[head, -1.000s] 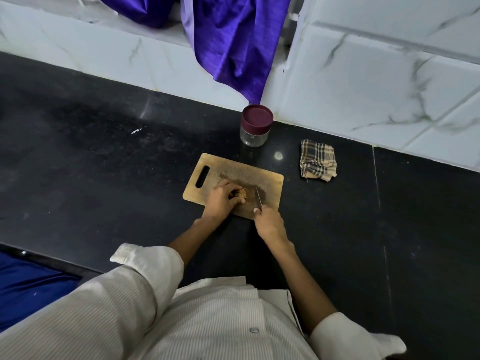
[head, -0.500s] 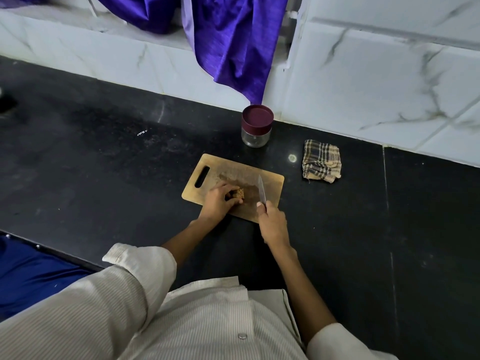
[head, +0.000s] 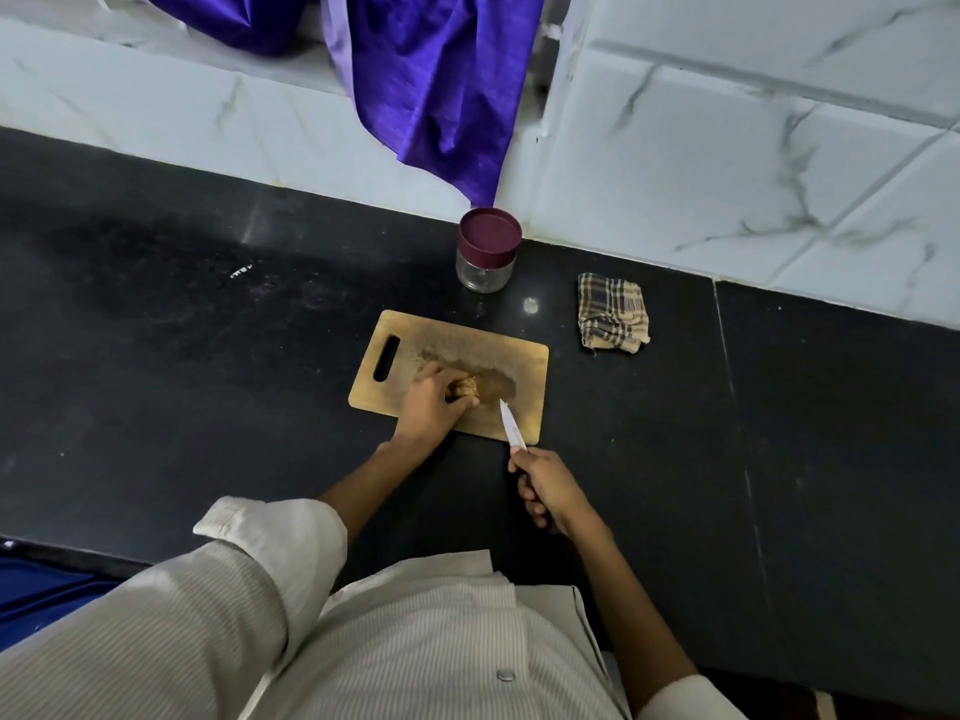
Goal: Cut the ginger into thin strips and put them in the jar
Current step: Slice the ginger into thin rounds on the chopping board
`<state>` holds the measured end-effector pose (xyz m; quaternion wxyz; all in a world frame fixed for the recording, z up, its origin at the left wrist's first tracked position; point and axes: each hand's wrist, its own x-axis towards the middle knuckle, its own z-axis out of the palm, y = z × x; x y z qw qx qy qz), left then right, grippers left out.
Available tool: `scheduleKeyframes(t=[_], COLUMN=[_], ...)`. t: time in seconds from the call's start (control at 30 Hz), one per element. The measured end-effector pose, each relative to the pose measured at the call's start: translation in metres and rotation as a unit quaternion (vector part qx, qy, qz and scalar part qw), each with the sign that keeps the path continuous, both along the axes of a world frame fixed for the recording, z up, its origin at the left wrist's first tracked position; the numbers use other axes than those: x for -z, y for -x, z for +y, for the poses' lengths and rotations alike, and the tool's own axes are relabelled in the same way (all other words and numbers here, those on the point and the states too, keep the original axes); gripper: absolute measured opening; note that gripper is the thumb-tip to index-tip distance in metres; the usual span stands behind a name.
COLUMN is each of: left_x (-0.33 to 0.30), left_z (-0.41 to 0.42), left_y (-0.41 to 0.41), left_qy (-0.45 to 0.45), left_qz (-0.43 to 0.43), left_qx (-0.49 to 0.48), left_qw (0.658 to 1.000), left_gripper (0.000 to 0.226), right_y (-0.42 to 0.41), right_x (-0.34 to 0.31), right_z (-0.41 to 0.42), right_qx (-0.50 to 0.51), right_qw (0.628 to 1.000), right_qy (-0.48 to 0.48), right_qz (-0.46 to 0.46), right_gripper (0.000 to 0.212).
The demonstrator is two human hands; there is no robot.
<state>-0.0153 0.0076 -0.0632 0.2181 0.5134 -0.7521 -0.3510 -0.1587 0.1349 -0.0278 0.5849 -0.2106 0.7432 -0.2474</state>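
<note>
A wooden cutting board (head: 524, 363) with a handle slot lies on the black counter. My left hand (head: 434, 405) grips a brown piece of ginger (head: 466, 389) on the board, fingers curled over it. My right hand (head: 545, 491) holds a small knife (head: 511, 424) by the handle, off the board's near edge; the blade points up-left over the board, short of the ginger. A glass jar (head: 485, 262) with a maroon lid on stands behind the board, by the wall.
A folded checked cloth (head: 613, 312) lies right of the board. A purple fabric (head: 441, 90) hangs down the marble wall above the jar. The black counter (head: 182, 356) stretches left and right. Its near edge is at the lower left.
My right hand has drawn the knife back toward me and to the right, away from the ginger. My left hand stays on the ginger.
</note>
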Motion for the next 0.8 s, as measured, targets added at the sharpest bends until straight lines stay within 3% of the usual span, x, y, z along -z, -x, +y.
scheduleKeyframes(t=[0.23, 0.5, 0.8], left_x=[0.005, 0.006, 0.000], left_z=[0.000, -0.007, -0.020], left_y=[-0.002, -0.009, -0.008], left_qy=[0.023, 0.017, -0.009], left_qz=[-0.023, -0.003, -0.032], left_qx=[0.036, 0.062, 0.070], left_qw=[0.999, 0.998, 0.997], left_gripper=[0.044, 0.041, 0.042], right_y=[-0.003, -0.012, -0.027], right_x=[-0.005, -0.014, -0.021], right_z=[0.010, 0.010, -0.020], right_qx=[-0.007, -0.086, -0.131], right_qw=[1.000, 0.992, 0.972], right_qy=[-0.005, -0.005, 0.068], right_qz=[-0.001, 0.097, 0.184], right_gripper=[0.030, 0.025, 0.021])
